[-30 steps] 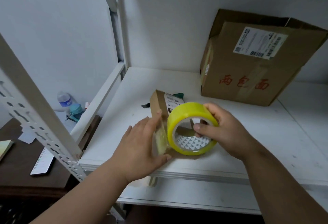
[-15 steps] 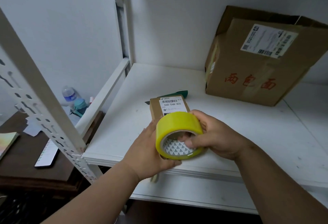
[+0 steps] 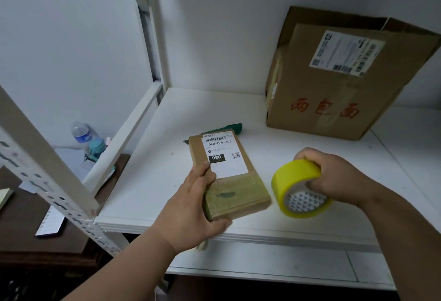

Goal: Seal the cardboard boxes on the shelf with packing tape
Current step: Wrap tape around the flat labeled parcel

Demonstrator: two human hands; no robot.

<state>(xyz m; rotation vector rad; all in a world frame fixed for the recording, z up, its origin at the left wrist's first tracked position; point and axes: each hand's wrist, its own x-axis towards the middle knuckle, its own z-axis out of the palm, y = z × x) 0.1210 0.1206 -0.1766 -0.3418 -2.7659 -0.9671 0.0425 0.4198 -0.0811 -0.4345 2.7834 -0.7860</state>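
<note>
The white label (image 3: 225, 155) on the small flat box (image 3: 229, 176) reads "060-06B-A05" under a barcode, with "A05" beneath and a black patch reading "060" (partly glared). The large cardboard box (image 3: 343, 81) bears three red handwritten characters, "两包面"; its shipping label's (image 3: 346, 53) print is too small to read.

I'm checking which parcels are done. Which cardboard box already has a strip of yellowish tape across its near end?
The small flat box under the left hand, near the shelf's front edge. The large box at the back has red writing and a gaping top flap.
</note>
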